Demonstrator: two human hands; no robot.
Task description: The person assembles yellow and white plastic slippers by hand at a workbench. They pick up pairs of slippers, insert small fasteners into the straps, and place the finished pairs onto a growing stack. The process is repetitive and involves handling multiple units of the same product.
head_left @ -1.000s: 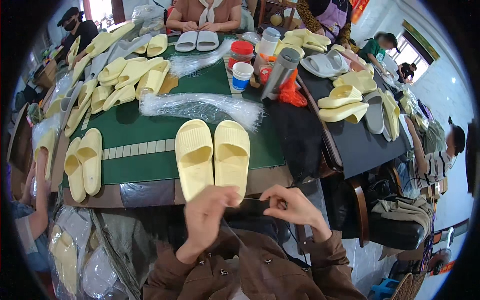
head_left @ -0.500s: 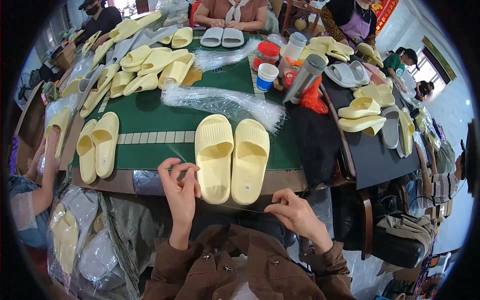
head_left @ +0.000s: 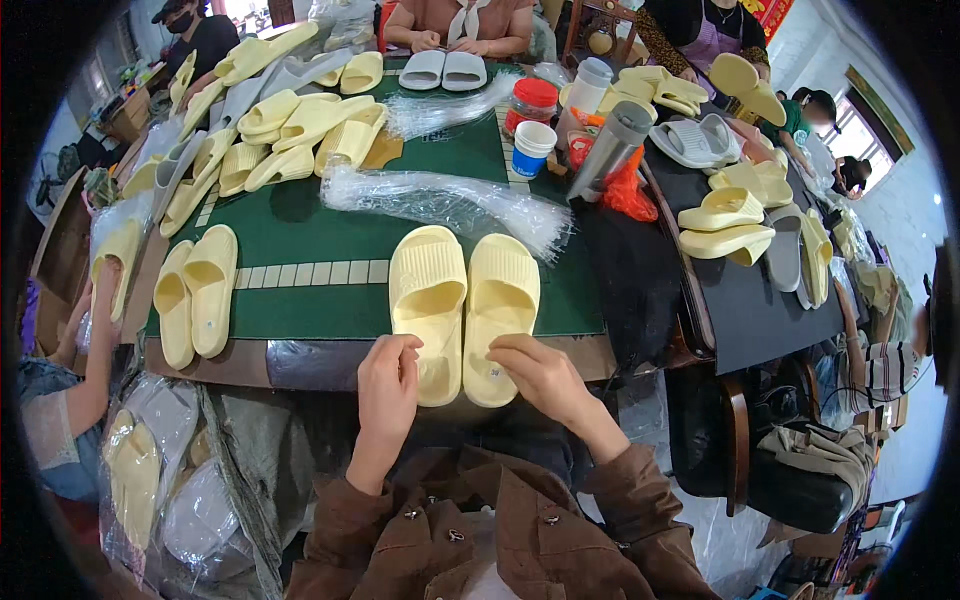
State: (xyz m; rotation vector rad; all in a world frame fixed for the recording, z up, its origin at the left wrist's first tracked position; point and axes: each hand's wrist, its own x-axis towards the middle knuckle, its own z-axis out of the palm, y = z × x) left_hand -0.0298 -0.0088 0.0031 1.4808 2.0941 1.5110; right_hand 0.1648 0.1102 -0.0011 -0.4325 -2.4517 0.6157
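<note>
Evidently relaxed, the left hand (head_left: pixel 388 385) curls its fingers loosely at the outer side of the left slipper (head_left: pixel 427 265), while the right hand (head_left: pixel 545 378) leans over the open back of the right slipper (head_left: pixel 502 268), thumb and fingertips in a narrow pinch. Whether either hand grips something as fine as a clear strand, I cannot tell. Both yellow slippers lie sole down between the hands, toes pointing away, probably so that their open backs fall within easy reach of both.

Just ahead of the toes lies a bundle of clear strands (head_left: pixel 440 200), likely placed crosswise to be near either hand. Past it, ahead of the right hand, a blue-and-white cup (head_left: pixel 533 148), a red-lidded jar (head_left: pixel 532 100) and a steel tumbler (head_left: pixel 612 150) cluster, seemingly kept off to one side. Well left of the left hand another yellow pair (head_left: pixel 212 255) lies near the front; farther ahead, more slippers (head_left: pixel 330 125) are heaped.

As for edges, the front of the table (head_left: pixel 580 358) runs beneath the hands, and the heels reach about that far. Green mat (head_left: pixel 300 315) spreads between the left hand and that other pair, giving sideways room; a dark chair (head_left: pixel 735 440) stands beyond the right forearm.
</note>
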